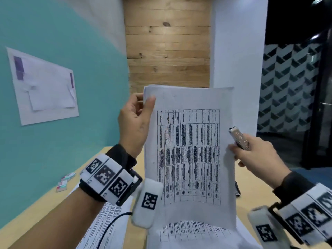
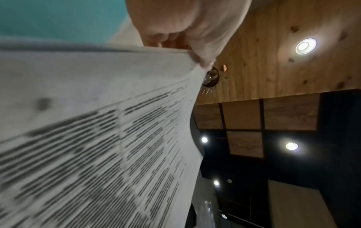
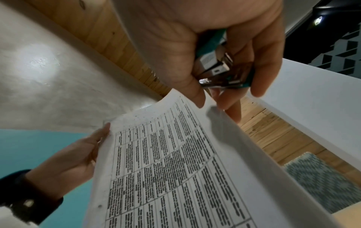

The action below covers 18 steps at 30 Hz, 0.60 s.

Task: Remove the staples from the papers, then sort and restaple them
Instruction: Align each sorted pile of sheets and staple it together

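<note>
Both hands are busy — the left hand [image 1: 136, 123] pinches the top corner of the raised papers [image 1: 190, 150]. The right hand [image 1: 258, 155] grips a stapler [image 1: 239, 138] and touches the papers' right edge.

The left hand [image 1: 136, 123] pinches the top left corner of a printed sheet [image 1: 188, 150], held upright above the table [image 1: 36, 209]. The right hand [image 1: 255, 155] grips a stapler [image 1: 239, 138] at the sheet's right edge. More papers [image 1: 111, 223] lie on the table below, with small staple boxes [image 1: 65, 181] near the teal wall [image 1: 62, 42].
</note>
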Motion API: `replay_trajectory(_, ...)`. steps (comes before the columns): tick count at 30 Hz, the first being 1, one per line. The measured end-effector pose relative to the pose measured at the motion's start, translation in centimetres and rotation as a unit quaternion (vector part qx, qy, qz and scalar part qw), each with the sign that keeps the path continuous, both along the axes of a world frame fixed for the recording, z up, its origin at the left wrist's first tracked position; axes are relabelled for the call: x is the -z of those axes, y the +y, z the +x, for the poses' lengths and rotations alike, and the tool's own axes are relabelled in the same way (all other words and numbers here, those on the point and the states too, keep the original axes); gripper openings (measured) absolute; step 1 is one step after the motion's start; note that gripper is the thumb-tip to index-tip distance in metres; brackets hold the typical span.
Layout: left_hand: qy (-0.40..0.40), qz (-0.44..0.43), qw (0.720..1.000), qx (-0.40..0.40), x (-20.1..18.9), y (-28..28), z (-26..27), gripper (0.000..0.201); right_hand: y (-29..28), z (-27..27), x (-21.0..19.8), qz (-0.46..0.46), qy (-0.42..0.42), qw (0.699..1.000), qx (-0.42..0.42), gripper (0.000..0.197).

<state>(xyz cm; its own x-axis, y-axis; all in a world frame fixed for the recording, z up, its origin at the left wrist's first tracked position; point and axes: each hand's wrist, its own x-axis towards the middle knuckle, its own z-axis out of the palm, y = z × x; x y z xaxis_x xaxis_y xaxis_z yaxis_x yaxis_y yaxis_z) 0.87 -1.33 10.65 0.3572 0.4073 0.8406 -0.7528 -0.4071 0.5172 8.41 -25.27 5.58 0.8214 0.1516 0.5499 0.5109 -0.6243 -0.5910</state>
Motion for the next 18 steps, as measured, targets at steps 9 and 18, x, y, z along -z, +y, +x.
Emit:
replay_trajectory(9, 0.001, -0.004, 0.999, 0.035, -0.8, 0.4, -0.1, 0.005, -0.6, -0.6, -7.7, 0.294, -0.061, 0.949, -0.097, 0.042)
replay_trajectory(18, -0.045, 0.022, 0.999, -0.018, -0.3, -1.9, -1.3, 0.008, 10.6, -5.8, -12.7, 0.353, -0.184, 0.861, -0.317, 0.044)
